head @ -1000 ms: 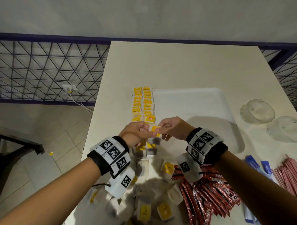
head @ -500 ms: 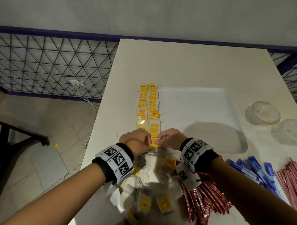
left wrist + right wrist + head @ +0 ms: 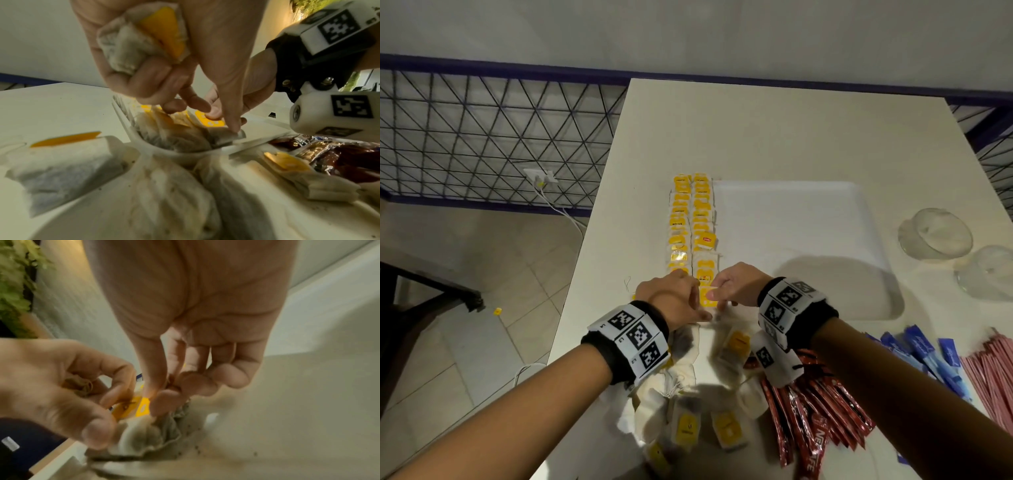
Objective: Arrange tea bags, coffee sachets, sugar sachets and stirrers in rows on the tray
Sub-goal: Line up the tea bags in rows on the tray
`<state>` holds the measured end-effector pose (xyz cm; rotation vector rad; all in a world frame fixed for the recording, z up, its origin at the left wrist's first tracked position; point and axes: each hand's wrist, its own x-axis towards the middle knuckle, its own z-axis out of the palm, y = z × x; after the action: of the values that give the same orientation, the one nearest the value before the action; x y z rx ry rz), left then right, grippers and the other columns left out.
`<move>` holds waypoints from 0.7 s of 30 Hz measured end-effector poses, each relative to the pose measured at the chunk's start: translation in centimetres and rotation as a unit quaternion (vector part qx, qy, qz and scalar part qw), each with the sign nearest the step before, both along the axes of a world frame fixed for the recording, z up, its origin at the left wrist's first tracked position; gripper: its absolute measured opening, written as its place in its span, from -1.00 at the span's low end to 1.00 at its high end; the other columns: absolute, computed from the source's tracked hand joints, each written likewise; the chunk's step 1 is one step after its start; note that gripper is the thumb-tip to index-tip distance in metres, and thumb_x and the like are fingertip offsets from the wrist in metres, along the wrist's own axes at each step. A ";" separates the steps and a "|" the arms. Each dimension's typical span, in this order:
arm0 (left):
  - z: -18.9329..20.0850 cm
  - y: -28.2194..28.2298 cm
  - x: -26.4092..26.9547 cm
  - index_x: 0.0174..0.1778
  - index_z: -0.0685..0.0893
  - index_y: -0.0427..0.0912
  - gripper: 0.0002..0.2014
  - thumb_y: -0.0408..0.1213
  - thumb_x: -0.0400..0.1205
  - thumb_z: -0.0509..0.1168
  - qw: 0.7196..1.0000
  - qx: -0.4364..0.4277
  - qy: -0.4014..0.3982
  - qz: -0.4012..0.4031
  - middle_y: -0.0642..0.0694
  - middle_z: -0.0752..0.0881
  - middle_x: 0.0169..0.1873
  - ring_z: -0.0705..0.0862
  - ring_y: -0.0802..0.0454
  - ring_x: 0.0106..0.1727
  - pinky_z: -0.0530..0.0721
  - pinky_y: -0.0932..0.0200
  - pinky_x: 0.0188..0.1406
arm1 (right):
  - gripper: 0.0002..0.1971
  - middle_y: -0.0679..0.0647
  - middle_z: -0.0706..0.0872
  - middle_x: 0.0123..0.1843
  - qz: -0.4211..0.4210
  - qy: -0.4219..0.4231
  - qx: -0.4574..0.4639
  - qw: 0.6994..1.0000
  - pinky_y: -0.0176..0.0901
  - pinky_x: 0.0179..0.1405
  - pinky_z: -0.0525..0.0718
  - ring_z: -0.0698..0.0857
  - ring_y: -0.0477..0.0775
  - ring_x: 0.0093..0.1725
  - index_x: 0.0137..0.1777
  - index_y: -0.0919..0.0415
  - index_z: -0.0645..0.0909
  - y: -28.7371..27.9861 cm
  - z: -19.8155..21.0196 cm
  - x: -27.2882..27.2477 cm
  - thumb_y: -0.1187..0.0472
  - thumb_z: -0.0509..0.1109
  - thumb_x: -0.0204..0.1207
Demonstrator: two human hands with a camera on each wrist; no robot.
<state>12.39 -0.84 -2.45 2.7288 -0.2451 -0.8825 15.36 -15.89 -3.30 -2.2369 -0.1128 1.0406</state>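
Observation:
Two columns of yellow-tagged tea bags (image 3: 693, 222) lie along the left side of the white tray (image 3: 808, 219). Both hands meet at the near end of the right column. My right hand (image 3: 719, 294) pinches the newest tea bag (image 3: 144, 407) by its yellow tag, low on the tray. My left hand (image 3: 697, 303) touches the same bag's paper with its thumb and forefinger. Its other fingers curl round a spare tea bag (image 3: 141, 40) held in the palm.
Loose tea bags (image 3: 688, 421) lie heaped at the table's near edge, under my wrists. Red coffee sachets (image 3: 818, 411), blue sugar sachets (image 3: 928, 353) and pink stirrers (image 3: 993, 373) lie at the near right. Two glass bowls (image 3: 935, 233) stand right of the tray.
Both hands came down from above the tray to its near left end, bringing the tea bag to the end of the right column. They have barely moved in the last half second.

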 end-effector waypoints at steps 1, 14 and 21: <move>0.0 -0.2 0.0 -0.13 0.52 0.03 -0.65 0.23 0.46 0.34 1.000 0.009 0.002 0.001 0.04 0.52 0.07 0.61 -0.01 0.08 0.54 0.09 0.07 | -0.72 -0.09 0.66 -0.31 -0.004 -0.002 0.000 1.000 -0.41 -0.31 0.48 0.54 -0.17 -0.31 0.14 0.29 0.66 0.0 -0.1 0.0 0.12 0.38 0.53; 1.1 -0.1 -0.5 -0.15 0.52 0.08 -0.68 0.26 0.54 0.22 0.997 0.046 -0.013 -0.054 0.07 0.51 0.10 0.59 0.00 0.12 0.43 0.15 -0.09 | -0.80 -0.09 0.60 -0.41 -0.047 -0.059 -0.024 0.997 -0.38 -0.42 0.44 0.51 -0.18 -0.44 -0.31 0.07 0.50 -2.0 1.2 -1.6 0.15 0.47 0.43; 1.6 1.4 -1.8 -0.32 0.44 0.03 -0.67 0.18 0.57 0.25 0.998 0.019 0.061 -0.020 0.07 0.52 -0.27 0.51 0.03 -0.10 0.41 0.21 -0.16 | -0.62 0.10 0.70 0.02 0.144 -0.069 -0.224 0.961 -0.10 -0.02 0.62 0.67 0.11 0.03 0.07 0.23 0.66 -2.7 1.7 -5.2 -0.08 0.38 0.46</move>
<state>10.63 0.60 -0.81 2.7009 -0.2622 -1.0712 10.17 -18.62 -1.62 -2.7674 -0.2971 1.1490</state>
